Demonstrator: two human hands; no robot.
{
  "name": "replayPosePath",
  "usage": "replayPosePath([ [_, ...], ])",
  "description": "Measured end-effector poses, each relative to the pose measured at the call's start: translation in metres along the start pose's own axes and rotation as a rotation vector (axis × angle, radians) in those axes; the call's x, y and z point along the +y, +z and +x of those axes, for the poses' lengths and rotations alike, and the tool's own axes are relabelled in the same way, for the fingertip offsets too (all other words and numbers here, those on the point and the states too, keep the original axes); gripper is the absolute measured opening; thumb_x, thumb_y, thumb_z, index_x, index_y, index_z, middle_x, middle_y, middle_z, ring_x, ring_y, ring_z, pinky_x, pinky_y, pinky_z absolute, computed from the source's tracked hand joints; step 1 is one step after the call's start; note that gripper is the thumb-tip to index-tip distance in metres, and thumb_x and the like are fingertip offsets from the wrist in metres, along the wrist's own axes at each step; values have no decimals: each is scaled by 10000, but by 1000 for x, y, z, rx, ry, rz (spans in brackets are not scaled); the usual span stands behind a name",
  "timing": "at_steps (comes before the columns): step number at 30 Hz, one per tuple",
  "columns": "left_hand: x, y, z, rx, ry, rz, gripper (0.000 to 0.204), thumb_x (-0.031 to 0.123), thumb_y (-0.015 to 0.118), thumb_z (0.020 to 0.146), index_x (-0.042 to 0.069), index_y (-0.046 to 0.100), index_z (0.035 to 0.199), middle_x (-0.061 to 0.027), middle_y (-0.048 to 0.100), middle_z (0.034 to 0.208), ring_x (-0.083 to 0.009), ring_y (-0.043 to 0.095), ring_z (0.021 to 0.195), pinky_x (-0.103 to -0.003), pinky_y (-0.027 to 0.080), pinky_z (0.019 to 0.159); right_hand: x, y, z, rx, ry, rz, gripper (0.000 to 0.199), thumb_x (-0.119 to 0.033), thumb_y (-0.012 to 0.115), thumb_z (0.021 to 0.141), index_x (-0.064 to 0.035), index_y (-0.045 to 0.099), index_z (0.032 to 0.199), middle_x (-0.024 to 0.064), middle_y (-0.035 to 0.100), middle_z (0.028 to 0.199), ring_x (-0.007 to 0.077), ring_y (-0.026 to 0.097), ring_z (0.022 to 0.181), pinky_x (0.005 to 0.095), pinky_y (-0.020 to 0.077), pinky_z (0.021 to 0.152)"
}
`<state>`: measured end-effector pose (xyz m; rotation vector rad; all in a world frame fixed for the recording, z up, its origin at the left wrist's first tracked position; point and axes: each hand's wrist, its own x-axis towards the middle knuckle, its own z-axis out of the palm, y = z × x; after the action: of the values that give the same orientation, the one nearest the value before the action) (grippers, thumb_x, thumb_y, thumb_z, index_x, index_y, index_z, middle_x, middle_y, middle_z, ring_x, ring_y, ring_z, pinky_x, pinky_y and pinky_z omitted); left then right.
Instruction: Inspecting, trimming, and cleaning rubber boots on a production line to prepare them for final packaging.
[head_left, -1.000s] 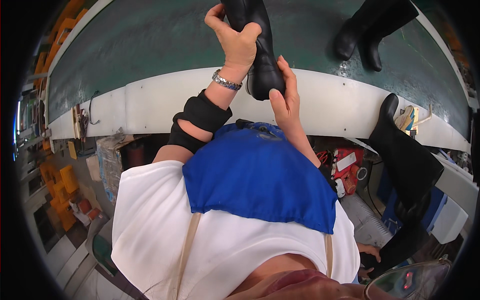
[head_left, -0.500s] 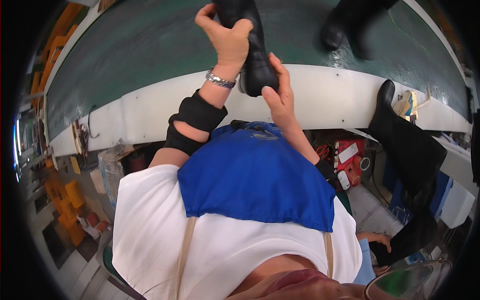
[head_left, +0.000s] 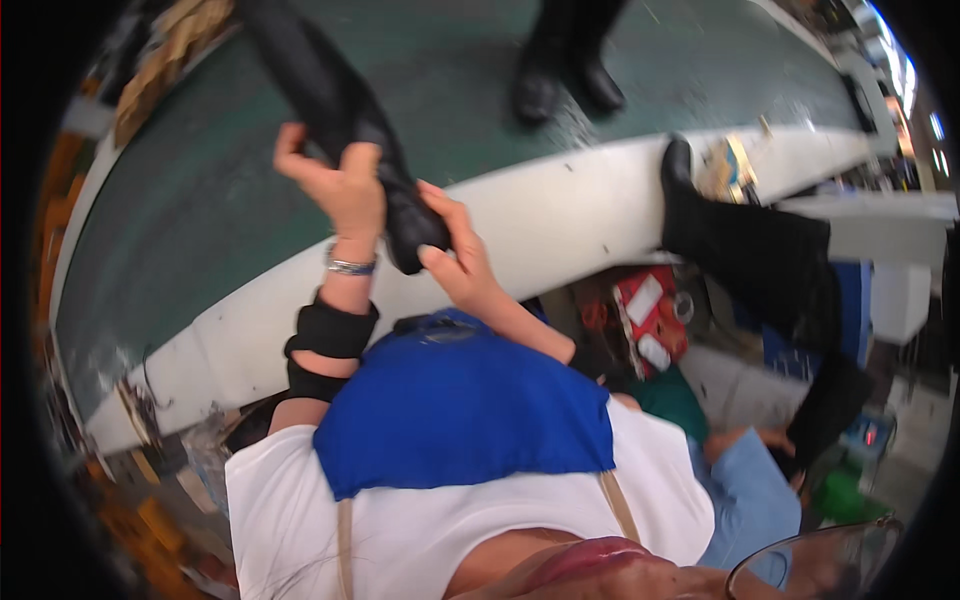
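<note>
Black boot (head_left: 345, 120) held up over the green tabletop (head_left: 200, 220), both hands on it: left hand (head_left: 345, 190) fingers clamped round the shaft, right hand (head_left: 460, 265) fingers cupping the toe. Handling underway; boot not yet set down.

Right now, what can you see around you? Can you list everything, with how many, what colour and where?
Held boot: one, black, gripped in both hands above the table.
Boot pair: two, black, standing on the far side of the table top.
Tall boot: one, black, draped over the table edge at right.
Table: one, green top with white rim, in front.
Red box: one, red and white, below the table.
Apron: one, blue, on the chest.
Bracelet: one, silver, left wrist.
Left hand: grips the boot.
Right hand: grips the boot's toe end.
</note>
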<state>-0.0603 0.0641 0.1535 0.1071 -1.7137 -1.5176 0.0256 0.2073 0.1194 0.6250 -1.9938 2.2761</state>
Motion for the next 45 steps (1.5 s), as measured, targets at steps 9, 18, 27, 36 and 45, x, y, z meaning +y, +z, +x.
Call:
replayPosePath([
  [9,-2,6,-7,66,77,181,708,132,627,684,-61,275,1267,-214,305,1305,-365,249,1279,-459,160,1105,6,-1,-1,-17,78,76,521,-145,498,890,40,341,1352,231,349,1429,288,347,1330,359,265,1091],
  [18,2,-25,-59,-315,-68,131,804,334,556,904,-61,106,1440,-293,63,1487,-393,63,1398,-462,85,1129,7,1,15,-12,89,43,518,-181,402,938,68,305,1382,188,378,1375,268,366,1293,353,259,1088],
  [27,8,-46,-67,-472,-91,4,678,231,337,937,-51,34,1473,-215,-31,1548,-316,-32,1442,-404,36,1154,8,1,15,-87,150,296,577,-252,352,908,41,296,1403,164,261,1490,249,266,1372,364,194,1122],
  [36,10,-67,-73,-591,-282,-207,980,331,544,803,22,-88,1485,-164,-53,1548,-296,2,1437,-404,87,1154,13,1,1,-147,153,305,581,-262,361,910,3,289,1422,169,213,1521,274,204,1412,383,160,1140],
  [45,17,-66,-74,-597,-299,-155,1180,315,693,687,29,-141,1471,-198,-15,1513,-311,90,1408,-410,211,1120,11,2,2,-166,145,253,576,-260,371,910,-12,295,1424,173,207,1525,285,194,1417,386,166,1139],
])
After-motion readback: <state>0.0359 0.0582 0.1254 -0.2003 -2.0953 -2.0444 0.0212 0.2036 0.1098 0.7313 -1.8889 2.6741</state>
